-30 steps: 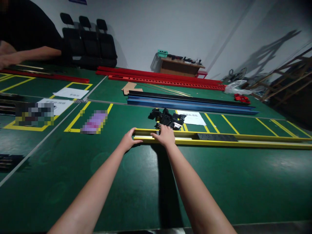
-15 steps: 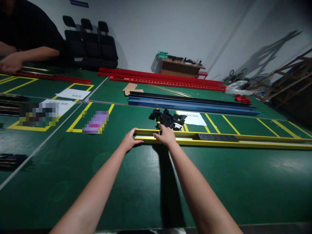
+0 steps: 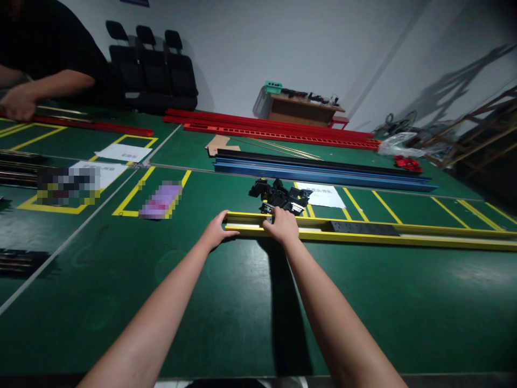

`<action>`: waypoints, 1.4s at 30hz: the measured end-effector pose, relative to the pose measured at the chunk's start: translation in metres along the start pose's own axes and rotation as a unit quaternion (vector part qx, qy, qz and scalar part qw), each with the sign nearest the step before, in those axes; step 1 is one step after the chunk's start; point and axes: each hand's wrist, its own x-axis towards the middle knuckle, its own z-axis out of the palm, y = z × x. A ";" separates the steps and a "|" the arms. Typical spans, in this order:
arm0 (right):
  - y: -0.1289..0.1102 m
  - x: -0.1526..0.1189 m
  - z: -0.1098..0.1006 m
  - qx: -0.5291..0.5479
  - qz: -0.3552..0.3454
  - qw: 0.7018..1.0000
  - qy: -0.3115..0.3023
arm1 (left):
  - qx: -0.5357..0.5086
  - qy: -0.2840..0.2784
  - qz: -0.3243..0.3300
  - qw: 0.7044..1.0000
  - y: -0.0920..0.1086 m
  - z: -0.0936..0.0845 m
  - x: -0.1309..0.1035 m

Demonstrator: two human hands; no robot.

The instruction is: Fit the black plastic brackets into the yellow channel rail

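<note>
A long yellow channel rail (image 3: 363,237) lies across the green table with its trough facing up. My left hand (image 3: 216,231) grips its left end, thumb on the near side and fingers at the far side. My right hand (image 3: 284,226) reaches into the trough just to the right, closed on a small black piece (image 3: 271,219) mostly hidden by the fingers. Farther right, a flat black strip with holes (image 3: 363,229) sits inside the trough. A heap of black plastic parts (image 3: 278,195) lies just behind the rail, near my right hand.
Behind the heap lie blue and black rails (image 3: 315,172), then red rails (image 3: 274,129). A printed paper sheet (image 3: 329,196) and a blurred purple item (image 3: 161,200) rest on the table (image 3: 226,323). At far left, a co-worker's hand (image 3: 19,102) is over another red rail.
My right hand has slid a little to the right along the trough, with the small black piece. My left hand keeps its grip on the rail's end. The whole view has shifted slightly.
</note>
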 end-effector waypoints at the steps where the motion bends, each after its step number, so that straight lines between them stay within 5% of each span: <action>1: 0.000 -0.001 0.000 0.001 0.002 1.000 0.004 | -0.004 -0.001 0.002 1.000 0.000 0.000 0.000; 11: -0.004 -0.017 0.006 0.035 0.041 0.987 0.149 | -0.009 -0.003 -0.010 1.000 0.005 -0.001 -0.002; 29: -0.007 -0.015 0.016 0.029 0.088 0.975 0.202 | -0.010 -0.002 -0.009 1.000 -0.004 0.003 0.000; 37: -0.006 -0.018 0.010 0.012 0.073 0.984 0.165 | -0.015 0.001 -0.017 1.000 0.000 0.001 -0.001; 42: 0.014 -0.007 0.002 0.000 -0.006 1.000 0.029 | -0.014 -0.001 -0.009 1.000 0.001 0.000 -0.001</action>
